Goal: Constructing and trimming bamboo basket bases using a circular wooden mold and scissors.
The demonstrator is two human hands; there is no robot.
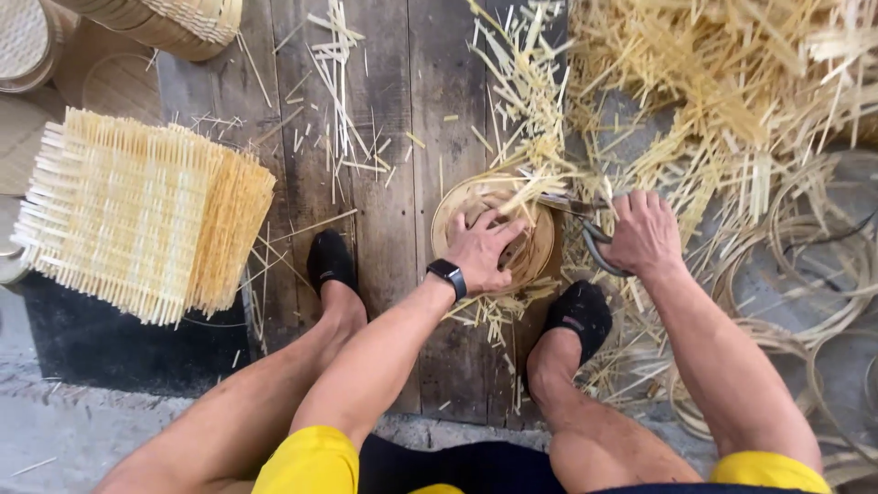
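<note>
Left hand (482,249): fingers spread, pressing flat on round tray (540,249). Right hand (646,233): at 3 o'clock of tray, fingers clenched round shears (593,240), blades at rim.

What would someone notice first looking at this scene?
At centre, the left hand presses on a round woven bamboo basket while the right hand works shears at its rim. A stack of woven mats sits left; loose bamboo strips pile up upper right.

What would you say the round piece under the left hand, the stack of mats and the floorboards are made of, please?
Round woven tray: pale bamboo strips, apparently raw and matte, with loose ends sticking out. Stack of mats: the same straw-coloured slats, woven and unfinished. Floorboards: weathered grey-brown wood, bare, with visible grain and gaps.
</note>
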